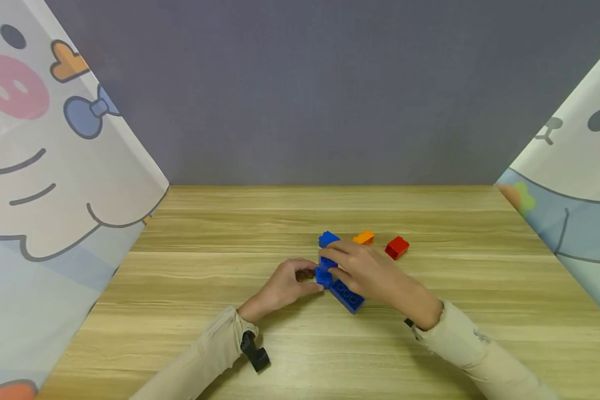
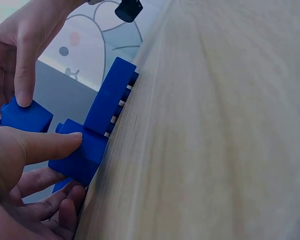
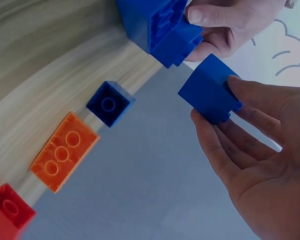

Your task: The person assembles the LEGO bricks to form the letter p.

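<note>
My left hand (image 1: 292, 282) grips a small blue building brick (image 2: 80, 155) low at the tabletop, its thumb on one side and fingers curled behind. Just above that brick, my right hand (image 1: 362, 268) pinches a second small blue brick (image 3: 210, 92) between thumb and fingertips. A gap shows between the two bricks in both wrist views. Beside the lower brick lies a long blue brick (image 1: 347, 296), hollow underside up and studs facing the table, its end close against the lower brick.
Behind the hands, a third small blue brick (image 1: 328, 239) lies on its side with its hollow end visible. An orange brick (image 3: 65, 152) and a red brick (image 1: 397, 248) lie to its right on the wooden table (image 1: 220, 222). A grey panel (image 1: 330, 94) rises at the back.
</note>
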Available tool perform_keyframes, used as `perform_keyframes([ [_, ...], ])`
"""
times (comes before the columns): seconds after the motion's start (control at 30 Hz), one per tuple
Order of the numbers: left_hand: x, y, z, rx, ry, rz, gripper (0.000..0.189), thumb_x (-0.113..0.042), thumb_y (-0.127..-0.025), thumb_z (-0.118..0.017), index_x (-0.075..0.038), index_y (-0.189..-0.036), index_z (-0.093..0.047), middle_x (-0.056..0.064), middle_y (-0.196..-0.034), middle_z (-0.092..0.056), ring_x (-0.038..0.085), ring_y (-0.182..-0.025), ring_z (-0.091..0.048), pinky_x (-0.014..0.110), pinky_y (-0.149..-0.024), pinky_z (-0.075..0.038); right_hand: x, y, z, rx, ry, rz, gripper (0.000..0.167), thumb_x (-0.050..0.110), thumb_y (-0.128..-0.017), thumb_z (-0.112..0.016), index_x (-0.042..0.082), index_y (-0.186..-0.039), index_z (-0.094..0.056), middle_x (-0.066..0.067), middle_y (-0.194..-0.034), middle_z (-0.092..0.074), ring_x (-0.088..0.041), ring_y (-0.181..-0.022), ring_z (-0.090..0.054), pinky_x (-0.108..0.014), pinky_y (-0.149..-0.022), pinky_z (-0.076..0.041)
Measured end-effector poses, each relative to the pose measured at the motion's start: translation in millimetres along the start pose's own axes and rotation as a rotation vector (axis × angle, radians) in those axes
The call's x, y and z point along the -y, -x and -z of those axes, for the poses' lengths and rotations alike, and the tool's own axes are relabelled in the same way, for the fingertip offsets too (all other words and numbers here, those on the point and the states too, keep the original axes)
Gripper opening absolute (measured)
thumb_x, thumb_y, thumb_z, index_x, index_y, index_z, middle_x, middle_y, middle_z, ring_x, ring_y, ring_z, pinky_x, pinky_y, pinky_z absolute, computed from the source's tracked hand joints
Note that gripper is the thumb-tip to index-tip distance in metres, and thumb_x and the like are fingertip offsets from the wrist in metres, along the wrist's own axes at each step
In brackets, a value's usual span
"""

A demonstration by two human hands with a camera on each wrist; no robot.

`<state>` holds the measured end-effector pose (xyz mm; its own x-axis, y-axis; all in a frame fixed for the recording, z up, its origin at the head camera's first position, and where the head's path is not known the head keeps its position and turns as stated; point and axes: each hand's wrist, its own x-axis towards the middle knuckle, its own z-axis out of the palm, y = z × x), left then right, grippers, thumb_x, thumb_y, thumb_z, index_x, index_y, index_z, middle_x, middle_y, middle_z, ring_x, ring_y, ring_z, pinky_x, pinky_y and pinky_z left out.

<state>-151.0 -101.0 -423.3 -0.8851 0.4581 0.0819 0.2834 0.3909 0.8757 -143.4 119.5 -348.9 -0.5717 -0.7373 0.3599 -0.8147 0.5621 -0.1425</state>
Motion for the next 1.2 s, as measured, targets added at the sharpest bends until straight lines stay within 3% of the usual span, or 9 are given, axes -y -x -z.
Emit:
perform_keyframes([
  [0.83,1.0,-0.4,-0.8,-0.002,0.005,-0.018,0.030,-0.014,-0.085,-0.081,0.000,-0.110,-0.072,0.009,-0.103,-0.069,0.024,-0.095,-0.064,0.026,-0.077,-0.052,1.0,-0.9,-9.4,0.048,-0.058,0.019,0.030,0.010,-0.093,-0.072,0.006,-0.122,-0.069,-0.006,-0.117,-0.065,-0.021,-0.105,-0.065,-0.034,-0.085,-0.057],
  [1.2,0.4,-0.3,-0.3,-0.006,0.018,-0.029,0.031,-0.013,-0.084,-0.081,0.000,-0.111,-0.073,0.009,-0.104,-0.070,0.027,-0.095,-0.065,0.026,-0.076,-0.052,1.8,0.2,-8.8,0.072,-0.119,-0.039,0.033,0.009,-0.093,-0.071,0.004,-0.125,-0.065,-0.009,-0.124,-0.065,-0.024,-0.112,-0.065,-0.035,-0.087,-0.057],
])
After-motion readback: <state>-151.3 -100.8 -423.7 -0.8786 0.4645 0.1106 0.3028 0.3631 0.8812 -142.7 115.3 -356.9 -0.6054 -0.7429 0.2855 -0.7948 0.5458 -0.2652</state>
